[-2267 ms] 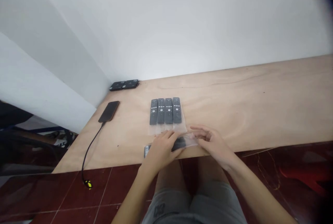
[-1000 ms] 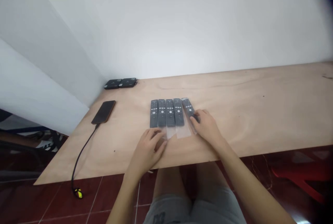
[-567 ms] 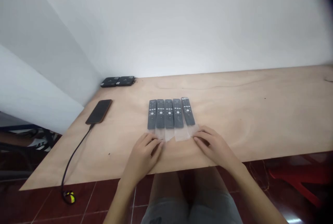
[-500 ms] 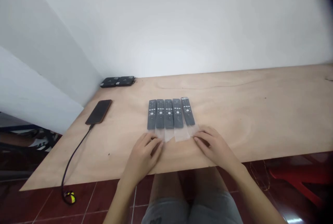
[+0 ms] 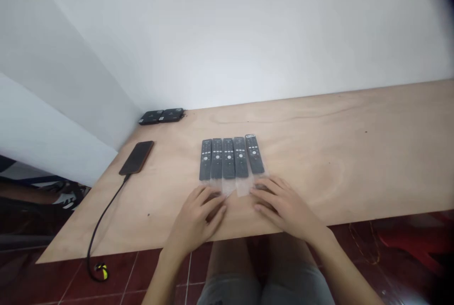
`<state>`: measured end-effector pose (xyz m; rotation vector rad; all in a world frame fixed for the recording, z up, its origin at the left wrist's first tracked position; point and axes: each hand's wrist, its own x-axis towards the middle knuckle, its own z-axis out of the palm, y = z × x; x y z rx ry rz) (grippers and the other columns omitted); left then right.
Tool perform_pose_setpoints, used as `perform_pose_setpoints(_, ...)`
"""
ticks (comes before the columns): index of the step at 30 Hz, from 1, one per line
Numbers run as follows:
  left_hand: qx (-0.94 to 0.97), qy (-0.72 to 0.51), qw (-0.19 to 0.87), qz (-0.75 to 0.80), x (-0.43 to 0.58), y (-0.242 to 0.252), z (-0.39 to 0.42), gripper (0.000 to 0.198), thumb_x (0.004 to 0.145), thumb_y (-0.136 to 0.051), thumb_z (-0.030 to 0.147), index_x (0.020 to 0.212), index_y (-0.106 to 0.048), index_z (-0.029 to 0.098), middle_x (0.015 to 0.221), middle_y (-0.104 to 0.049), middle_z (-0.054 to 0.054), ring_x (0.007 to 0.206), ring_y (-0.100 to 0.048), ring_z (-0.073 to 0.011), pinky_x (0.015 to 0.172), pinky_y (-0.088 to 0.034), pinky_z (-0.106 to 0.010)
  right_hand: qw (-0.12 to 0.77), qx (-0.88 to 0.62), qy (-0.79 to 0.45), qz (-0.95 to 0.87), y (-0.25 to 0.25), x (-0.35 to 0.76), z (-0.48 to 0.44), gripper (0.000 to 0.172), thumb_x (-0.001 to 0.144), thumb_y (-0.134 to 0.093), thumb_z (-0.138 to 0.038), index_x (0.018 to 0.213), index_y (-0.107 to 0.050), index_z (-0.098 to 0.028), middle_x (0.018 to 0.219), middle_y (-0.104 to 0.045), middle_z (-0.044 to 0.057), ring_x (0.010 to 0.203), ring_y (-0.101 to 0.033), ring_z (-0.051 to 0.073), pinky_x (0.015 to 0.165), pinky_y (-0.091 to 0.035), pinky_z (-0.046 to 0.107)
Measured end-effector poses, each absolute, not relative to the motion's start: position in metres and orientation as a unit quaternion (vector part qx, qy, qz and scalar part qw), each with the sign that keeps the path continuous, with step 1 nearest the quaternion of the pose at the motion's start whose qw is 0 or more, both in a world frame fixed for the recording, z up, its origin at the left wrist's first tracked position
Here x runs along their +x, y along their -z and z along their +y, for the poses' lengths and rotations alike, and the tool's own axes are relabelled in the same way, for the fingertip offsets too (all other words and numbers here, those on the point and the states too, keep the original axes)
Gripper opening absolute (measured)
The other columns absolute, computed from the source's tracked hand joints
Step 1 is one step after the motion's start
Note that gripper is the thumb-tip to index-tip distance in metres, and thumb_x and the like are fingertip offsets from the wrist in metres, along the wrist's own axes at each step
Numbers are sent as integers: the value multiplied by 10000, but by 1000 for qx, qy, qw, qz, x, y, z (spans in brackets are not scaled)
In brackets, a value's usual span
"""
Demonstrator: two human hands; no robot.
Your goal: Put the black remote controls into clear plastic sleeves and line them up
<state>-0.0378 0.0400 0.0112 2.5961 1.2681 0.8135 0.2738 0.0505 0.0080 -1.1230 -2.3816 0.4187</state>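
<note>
Several dark remote controls [image 5: 229,158] lie side by side in clear plastic sleeves, whose loose ends [image 5: 243,187] point toward me. The rightmost remote control [image 5: 255,154] is slightly tilted and has a pale label at its top. My left hand [image 5: 200,213] rests on the table below the left remotes, fingertips on the sleeve ends and thumb apart. My right hand [image 5: 280,203] lies below the rightmost remote, its fingers stretched over that sleeve's end. Both hands are open and grip nothing that I can see.
A phone [image 5: 136,157] with a black cable [image 5: 106,210] lies on the left of the wooden table [image 5: 319,153]. Two black boxes [image 5: 161,116] sit in the back corner against the white wall [image 5: 227,35]. Something red [image 5: 414,243] stands beyond the front edge at right.
My right hand has slid left and its fingers now lie flatter over the rightmost sleeve's end. My left hand stays nearly in place. The view has shifted slightly.
</note>
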Motion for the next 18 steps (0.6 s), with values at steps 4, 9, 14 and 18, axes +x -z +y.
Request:
perform_pose_setpoints(4,859,-276,68,425,-38,-11,38,187,1041,-661,206,1201,-747,252,1188,-721,-112,1105,-683,-290,931,-619,-470,253,-404,-149,-866,-3,275,51,408,1085,-659,-365,1492,-677,-345,1615,-619,68,1504,-542,382,1215,-501,652)
perform_pose_setpoints(9,855,-284,64,429,-40,-12,38,339,1027,-701,250,1366,-704,258,1410,-692,-140,1342,-651,-341,1094,-605,-555,240,-377,-159,-880,-2,276,52,605,1078,-678,-442,1655,-514,-365,1717,-523,33,1601,-459,360,1283,-451,629)
perform_pose_setpoints(14,871,-259,83,409,-40,-11,39,349,1023,-714,255,1372,-706,265,1412,-713,-125,1373,-647,-336,1142,-591,-575,246,-386,-160,-875,-5,274,52,467,1076,-689,-390,1537,-639,-330,1616,-635,49,1516,-544,350,1248,-492,603)
perform_pose_setpoints(18,872,-261,85,406,-37,-12,40,328,1024,-690,236,1351,-710,259,1401,-722,-129,1354,-665,-337,1131,-596,-594,255,-391,-155,-871,-6,274,52,406,1073,-685,-343,1479,-674,-331,1580,-659,54,1498,-550,358,1237,-488,632)
